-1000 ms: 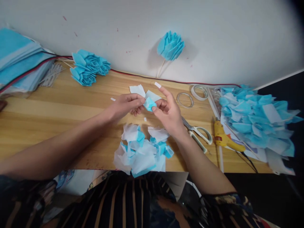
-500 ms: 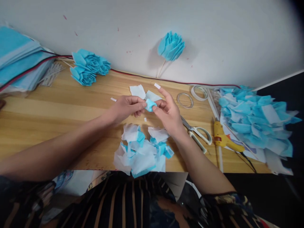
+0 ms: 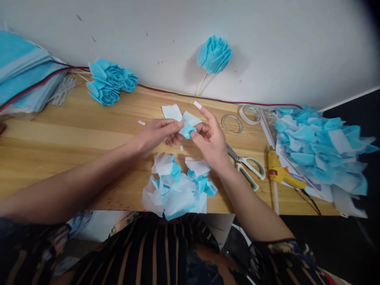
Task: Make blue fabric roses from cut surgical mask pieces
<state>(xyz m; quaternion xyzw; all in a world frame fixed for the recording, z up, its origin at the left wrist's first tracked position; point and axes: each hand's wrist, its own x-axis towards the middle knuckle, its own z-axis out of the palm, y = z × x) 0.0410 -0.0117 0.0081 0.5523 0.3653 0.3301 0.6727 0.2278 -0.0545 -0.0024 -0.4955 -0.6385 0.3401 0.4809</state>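
A small folded blue petal (image 3: 187, 130) of thin fabric-like sheet is pinched between both hands above the table. My left hand (image 3: 162, 132) grips its left side between thumb and fingers. With thumb and bent fingers, my right hand (image 3: 212, 140) closes on its right side, while the index finger points up carrying a small white strip of tape (image 3: 197, 105) on its tip. Behind the hands lie cut pale squares (image 3: 172, 112). Nearer my body is a loose heap of blue and white petals (image 3: 178, 194) at the table's edge.
Scissors (image 3: 247, 166) and a yellow glue gun (image 3: 282, 172) lie to the right, beside a large petal pile (image 3: 323, 142). Tape rolls (image 3: 249, 114) sit behind. A blue flower (image 3: 214, 54) leans on the wall; more flowers (image 3: 111, 81) and stacked blue sheets (image 3: 23, 71) are left.
The petal looks slightly more opened out between my fingers, with the left fingers shifted a little on its edge. Everything else stays in place apart from a slight camera shift.
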